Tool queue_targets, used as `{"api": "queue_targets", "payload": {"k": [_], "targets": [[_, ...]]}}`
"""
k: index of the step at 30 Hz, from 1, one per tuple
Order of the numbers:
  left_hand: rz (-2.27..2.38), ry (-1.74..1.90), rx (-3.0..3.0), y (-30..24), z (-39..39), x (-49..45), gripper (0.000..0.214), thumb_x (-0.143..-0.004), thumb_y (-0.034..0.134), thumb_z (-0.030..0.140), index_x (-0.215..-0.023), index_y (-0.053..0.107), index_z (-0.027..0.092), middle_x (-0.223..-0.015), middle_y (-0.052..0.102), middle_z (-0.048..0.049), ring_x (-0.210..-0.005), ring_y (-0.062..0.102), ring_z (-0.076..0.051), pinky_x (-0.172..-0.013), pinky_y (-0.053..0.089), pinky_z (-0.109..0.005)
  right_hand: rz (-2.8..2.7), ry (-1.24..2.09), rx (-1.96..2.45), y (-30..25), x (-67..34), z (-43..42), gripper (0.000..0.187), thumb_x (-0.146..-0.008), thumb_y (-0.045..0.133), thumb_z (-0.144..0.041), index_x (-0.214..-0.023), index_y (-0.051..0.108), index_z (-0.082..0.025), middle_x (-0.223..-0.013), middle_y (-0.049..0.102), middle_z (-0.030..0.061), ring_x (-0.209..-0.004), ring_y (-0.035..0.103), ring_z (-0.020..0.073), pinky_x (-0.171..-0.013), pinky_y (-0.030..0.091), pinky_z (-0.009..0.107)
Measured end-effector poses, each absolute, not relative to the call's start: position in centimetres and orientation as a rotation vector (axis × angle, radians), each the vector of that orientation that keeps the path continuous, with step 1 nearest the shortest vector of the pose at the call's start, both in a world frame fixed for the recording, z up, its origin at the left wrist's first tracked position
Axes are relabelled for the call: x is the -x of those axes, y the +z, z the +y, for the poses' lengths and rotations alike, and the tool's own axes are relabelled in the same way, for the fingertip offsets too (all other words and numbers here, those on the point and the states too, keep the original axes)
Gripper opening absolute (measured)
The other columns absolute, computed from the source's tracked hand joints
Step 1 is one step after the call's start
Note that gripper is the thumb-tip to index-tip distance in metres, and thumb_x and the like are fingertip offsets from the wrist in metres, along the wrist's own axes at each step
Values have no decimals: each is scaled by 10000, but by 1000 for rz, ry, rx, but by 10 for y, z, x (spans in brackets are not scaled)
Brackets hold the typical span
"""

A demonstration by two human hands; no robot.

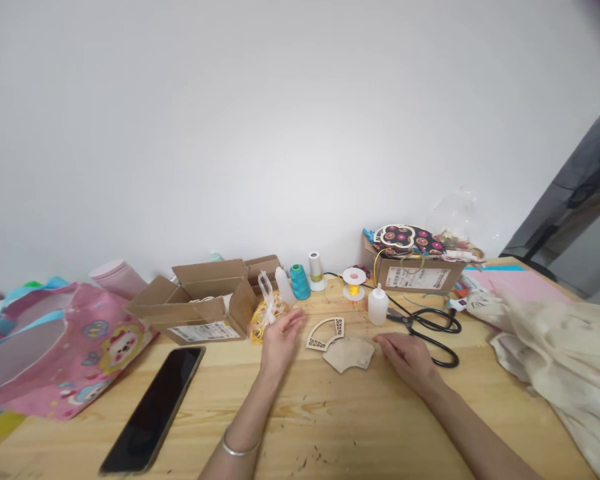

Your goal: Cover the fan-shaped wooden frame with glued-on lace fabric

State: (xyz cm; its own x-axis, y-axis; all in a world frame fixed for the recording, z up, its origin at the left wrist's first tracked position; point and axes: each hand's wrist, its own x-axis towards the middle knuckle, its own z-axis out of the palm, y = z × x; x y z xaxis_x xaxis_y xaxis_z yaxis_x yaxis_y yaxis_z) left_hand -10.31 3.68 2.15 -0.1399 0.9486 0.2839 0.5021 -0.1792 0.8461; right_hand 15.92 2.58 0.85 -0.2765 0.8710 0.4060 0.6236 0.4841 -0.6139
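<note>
My left hand (281, 339) rests over the wooden table with its fingers stretched out, beside a bag of yellow cord (264, 320). To its right lies a fan-shaped wooden frame (326, 333) with cut-out lattice ends. A plain beige fan-shaped piece (349, 354) overlaps the frame's lower edge. My right hand (411, 359) is closed, thumb and forefinger together close to the right edge of the beige piece. Whether it touches that piece or pinches anything small, I cannot tell. Black-handled scissors (433, 328) lie just behind the right hand, and a white squeeze bottle (378, 306) stands upright nearby.
Along the wall stand an open cardboard box (205, 313), a teal thread cone (299, 283), a spool of yellow thread (354, 285) and another filled box (415, 275). A phone (153, 410) and pink bag (80, 347) lie left; beige fabric (570, 347) covers the right side.
</note>
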Motion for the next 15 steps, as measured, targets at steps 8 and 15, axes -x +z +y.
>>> {"api": "queue_targets", "payload": {"k": [8,15], "targets": [[1725,1267,-1701,21,31,102,175,-684,590,358,-697,676,206,-744,690,-43,-718,606,-195,-738,457,-324,-2123,441,1218,8,-148,26,402,-873,323,-341,-643,612,-185,-578,598,36,-550,521,134,-547,348,237],[1729,1283,-1959,25,29,110,196,-736,537,336,-691,685,216,-686,670,-46,-679,584,-188,-693,431,-285,-2155,376,1281,8,-140,22,436,-880,298,-325,-547,537,-177,-520,538,21,-503,462,112,-503,262,233]]}}
